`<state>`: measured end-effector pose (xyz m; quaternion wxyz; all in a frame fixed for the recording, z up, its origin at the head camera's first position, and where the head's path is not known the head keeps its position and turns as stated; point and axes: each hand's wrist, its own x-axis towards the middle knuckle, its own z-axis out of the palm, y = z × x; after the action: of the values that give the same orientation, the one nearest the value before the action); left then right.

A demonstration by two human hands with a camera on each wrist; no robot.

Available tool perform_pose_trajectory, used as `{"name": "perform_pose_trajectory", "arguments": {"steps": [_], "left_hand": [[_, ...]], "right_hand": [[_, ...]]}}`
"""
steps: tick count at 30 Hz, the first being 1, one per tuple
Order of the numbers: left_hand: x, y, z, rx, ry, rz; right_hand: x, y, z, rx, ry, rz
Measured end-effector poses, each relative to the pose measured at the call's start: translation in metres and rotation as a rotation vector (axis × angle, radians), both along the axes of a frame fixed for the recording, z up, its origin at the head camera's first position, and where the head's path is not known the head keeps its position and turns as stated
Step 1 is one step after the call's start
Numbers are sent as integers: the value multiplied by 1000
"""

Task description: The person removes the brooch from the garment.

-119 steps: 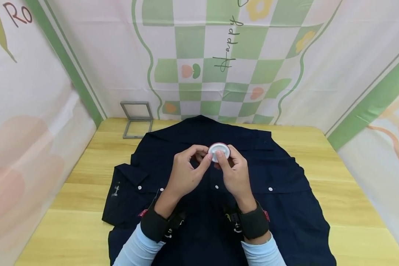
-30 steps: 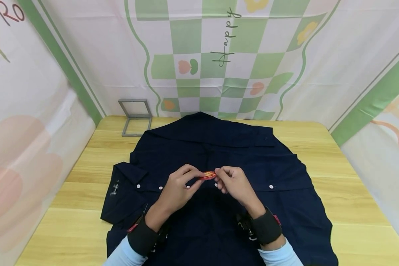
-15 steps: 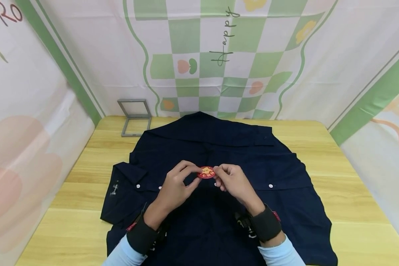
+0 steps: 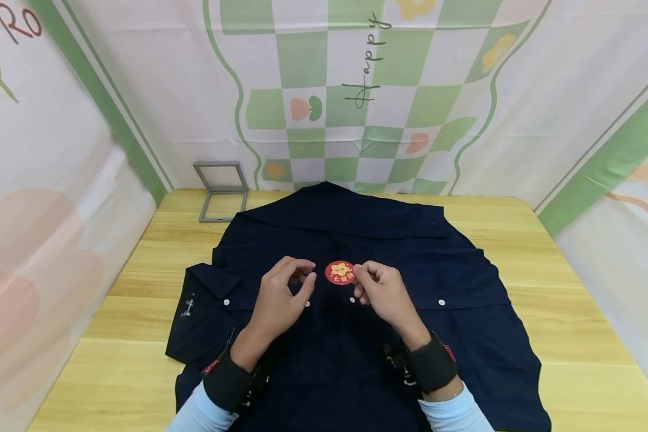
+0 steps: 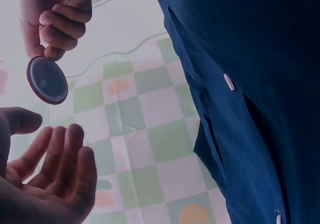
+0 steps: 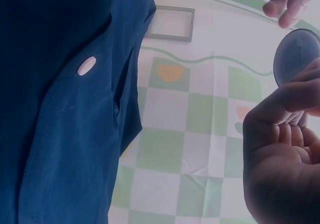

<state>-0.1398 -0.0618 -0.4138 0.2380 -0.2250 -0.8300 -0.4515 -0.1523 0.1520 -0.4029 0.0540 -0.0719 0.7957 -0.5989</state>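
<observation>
A round red button badge with a yellow star on its face is held above the navy shirt. My right hand pinches its right edge between thumb and fingers. Just left of the badge, my left hand is apart from it, fingers loosely bent and holding nothing. From below, the left wrist view shows the badge's pale back. In the right wrist view the badge is partly hidden by the right hand. The shirt lies spread out, with white buttons showing.
A grey square frame stands hinged open at the table's back left. The wooden table shows around the shirt. Printed fabric hangs behind the table and along both sides. Black bands with small devices circle both wrists.
Earlier both hands held the badge, first with its white back showing. Its red face has since turned toward the head camera, and the left hand has let go and drawn left.
</observation>
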Motion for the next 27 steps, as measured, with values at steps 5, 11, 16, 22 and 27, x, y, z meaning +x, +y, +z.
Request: {"name": "perform_pose_trajectory", "arguments": {"steps": [5,11,16,22,27], "left_hand": [[-1,0,-1,21,-82,-22],[-3,3,2,89,-202,-42],[-2,7,3,155,-270,-46],[-2,9,1,190,-307,-47],[-2,9,2,217,-348,-54]], "right_hand": [[0,-2,2,7,34,-3],[-1,-12,6,-19,140,-5],[-2,-26,2,-30,172,15],[-2,-37,-3,-39,163,22],[-2,-40,-3,-40,159,29]]}}
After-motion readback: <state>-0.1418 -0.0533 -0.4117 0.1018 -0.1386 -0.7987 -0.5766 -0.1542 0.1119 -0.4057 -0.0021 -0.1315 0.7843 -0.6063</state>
